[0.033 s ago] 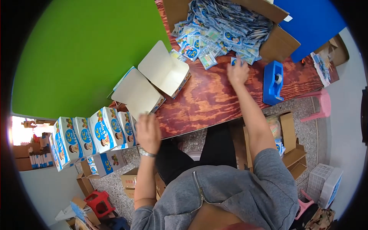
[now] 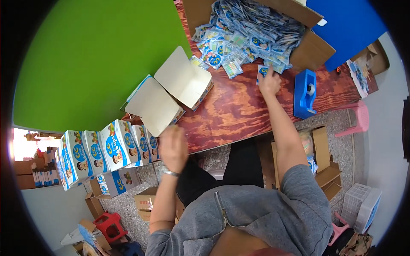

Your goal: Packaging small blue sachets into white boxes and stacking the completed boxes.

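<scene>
Top-down fisheye view of a seated person in a grey top, both forearms reaching fwd. No change is seen vs. the other picture of the same instant: hands, packets and boxes lie alike, so the pick-up of a packet is judged as only just begun. The R hand (image 2: 270,83) is stretched out, fingers laid together on a small blue-and-white packet (image 2: 261,70) at the near edge of the heap; whether it is already pinched can't be told. The heap of like packets (image 2: 247,34) spills from an open brown carton (image 2: 314,49) tipped toward the person. The L hand (image 2: 173,147) is raised at the near edge of the surface, blurred, fingers loosely curled, nothing seen in it; a metal wristband (image 2: 171,173) is worn below it. Just ahead of the L hand two printed boxes w/ plain flaps open are lying, the near box (image 2: 151,106) touching the far box (image 2: 183,79). A blue tape dispenser (image 2: 304,94) is standing beside the R forearm. The surface (image 2: 239,111) is of red-brown grained wood. To the L, a row of closed printed boxes (image 2: 115,145) is lined up. A green panel (image 2: 98,55) and a blue panel (image 2: 350,25) are seen beyond. On the speckled floor (image 2: 341,149): a pink stool (image 2: 358,119), a red stool (image 2: 110,225), a white crate (image 2: 361,209), misc. cardboard.
</scene>
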`<act>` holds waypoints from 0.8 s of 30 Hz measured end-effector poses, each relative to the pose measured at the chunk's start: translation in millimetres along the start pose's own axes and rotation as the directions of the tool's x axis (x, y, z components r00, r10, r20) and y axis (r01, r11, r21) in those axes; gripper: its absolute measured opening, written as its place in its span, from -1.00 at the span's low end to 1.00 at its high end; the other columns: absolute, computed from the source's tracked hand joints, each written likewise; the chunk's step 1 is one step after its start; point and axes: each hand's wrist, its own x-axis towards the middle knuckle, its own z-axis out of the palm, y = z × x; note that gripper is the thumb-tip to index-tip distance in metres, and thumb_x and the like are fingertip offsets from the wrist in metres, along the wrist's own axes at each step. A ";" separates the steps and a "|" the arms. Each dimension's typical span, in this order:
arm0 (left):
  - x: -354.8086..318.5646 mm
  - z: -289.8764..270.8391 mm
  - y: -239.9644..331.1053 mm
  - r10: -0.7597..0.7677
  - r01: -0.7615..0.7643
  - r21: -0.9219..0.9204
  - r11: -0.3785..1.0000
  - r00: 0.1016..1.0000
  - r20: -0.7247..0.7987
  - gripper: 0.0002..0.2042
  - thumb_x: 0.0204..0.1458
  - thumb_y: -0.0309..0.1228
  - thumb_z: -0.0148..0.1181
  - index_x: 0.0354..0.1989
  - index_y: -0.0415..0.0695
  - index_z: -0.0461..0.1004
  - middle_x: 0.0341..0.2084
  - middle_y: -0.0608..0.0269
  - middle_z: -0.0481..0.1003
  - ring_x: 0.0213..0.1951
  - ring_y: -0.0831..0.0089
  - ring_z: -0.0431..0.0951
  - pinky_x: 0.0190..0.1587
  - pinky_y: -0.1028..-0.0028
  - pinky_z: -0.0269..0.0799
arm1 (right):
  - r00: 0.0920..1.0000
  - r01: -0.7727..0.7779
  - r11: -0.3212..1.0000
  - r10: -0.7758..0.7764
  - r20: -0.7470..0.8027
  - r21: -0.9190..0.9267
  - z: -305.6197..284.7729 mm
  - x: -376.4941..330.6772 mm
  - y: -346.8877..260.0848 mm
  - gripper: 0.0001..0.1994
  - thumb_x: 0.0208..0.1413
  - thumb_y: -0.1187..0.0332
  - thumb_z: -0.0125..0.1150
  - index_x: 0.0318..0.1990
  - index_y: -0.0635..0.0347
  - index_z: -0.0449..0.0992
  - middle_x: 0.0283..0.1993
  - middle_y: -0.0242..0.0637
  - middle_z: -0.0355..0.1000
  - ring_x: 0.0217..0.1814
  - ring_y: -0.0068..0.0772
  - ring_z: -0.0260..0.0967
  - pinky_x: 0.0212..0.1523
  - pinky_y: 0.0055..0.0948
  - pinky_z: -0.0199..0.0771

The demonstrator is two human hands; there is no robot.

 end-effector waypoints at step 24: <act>4.0 140.6 33.3 0.013 0.026 -0.404 0.914 0.995 0.095 -0.62 0.02 -0.45 0.28 0.05 -0.19 0.48 0.16 -0.09 0.36 0.21 -0.13 0.32 0.23 0.01 0.31 | 0.436 0.745 0.577 -0.801 0.410 0.335 -3.5 -45.0 -35.2 -0.52 0.12 0.09 0.30 0.18 -0.06 0.45 0.12 -0.17 0.43 0.14 0.03 0.38 0.03 -0.02 0.47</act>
